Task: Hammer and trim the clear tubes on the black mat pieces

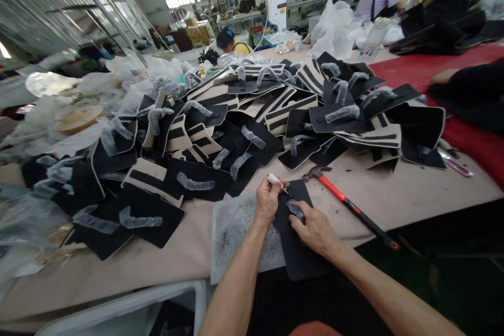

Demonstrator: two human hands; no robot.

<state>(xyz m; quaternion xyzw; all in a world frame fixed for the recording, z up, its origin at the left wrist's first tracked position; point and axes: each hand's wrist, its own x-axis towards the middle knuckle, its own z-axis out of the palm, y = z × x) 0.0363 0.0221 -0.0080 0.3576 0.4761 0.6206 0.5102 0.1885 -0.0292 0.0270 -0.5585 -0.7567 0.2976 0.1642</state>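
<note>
My left hand (266, 201) is closed around a small white tool (274, 180) with a thin pointed tip; its exact kind is hard to make out. That tip meets a black panel (302, 261) near the far end of its handle. Plastic film wraps the handle (295, 211), which the fingers of my right hand (318, 228) grip and hold to one side. The panel lies flat, partly over a grey speckled plate (242, 231) at the table's near edge. To the right of the panel lies a claw hammer (346, 202) with a red and black handle.
A heap of black panels (255, 139) with film-wrapped handles and striped beige backs spreads across the table (189, 236). Clear plastic bags (126, 76) pile up at left. A white bin (200, 299) stands below the near edge. Red material (409, 68) lies at right; other people sit beyond.
</note>
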